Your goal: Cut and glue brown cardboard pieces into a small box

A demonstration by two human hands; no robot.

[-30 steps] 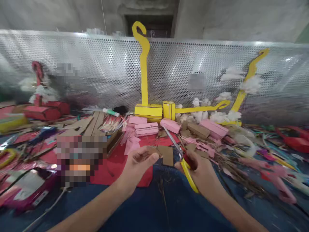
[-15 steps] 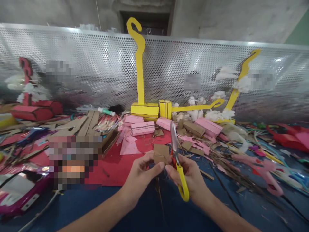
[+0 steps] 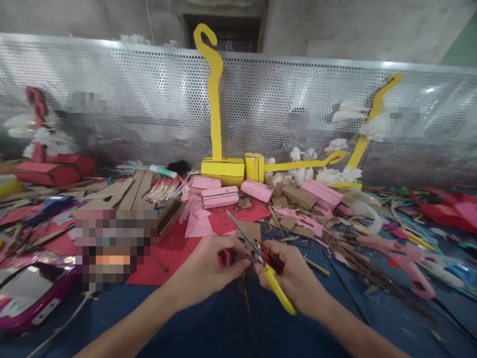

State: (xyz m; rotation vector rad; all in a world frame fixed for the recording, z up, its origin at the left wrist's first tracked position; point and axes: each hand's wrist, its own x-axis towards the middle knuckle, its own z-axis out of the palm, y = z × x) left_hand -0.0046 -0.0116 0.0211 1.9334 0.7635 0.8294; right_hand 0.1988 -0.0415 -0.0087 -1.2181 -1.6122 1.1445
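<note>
- My right hand [image 3: 286, 266] grasps the scissors [image 3: 271, 276], fingers wrapped about the red and yellow handles; the blades point up and to the left.
- My left hand [image 3: 214, 263] has thumb and fingertips drawn together close to the blades; I cannot tell what, if anything, is pinched there.
- Just beyond those fingertips I see a brown cardboard piece [image 3: 252, 230], with the blades passing in front of it; I cannot tell whether it is held or lies on the blue desk [image 3: 219, 323].
- Left of the cardboard, a red sheet [image 3: 160, 263] reaches under my left hand.
- Farther back I have a pink block [image 3: 219, 197], and behind it a yellow hook [image 3: 214, 109] standing upright on a yellow base [image 3: 222, 170], near the perforated metal panel [image 3: 149, 99].
- Off to my right, a pink glue gun [image 3: 404, 253] lies among scraps.
</note>
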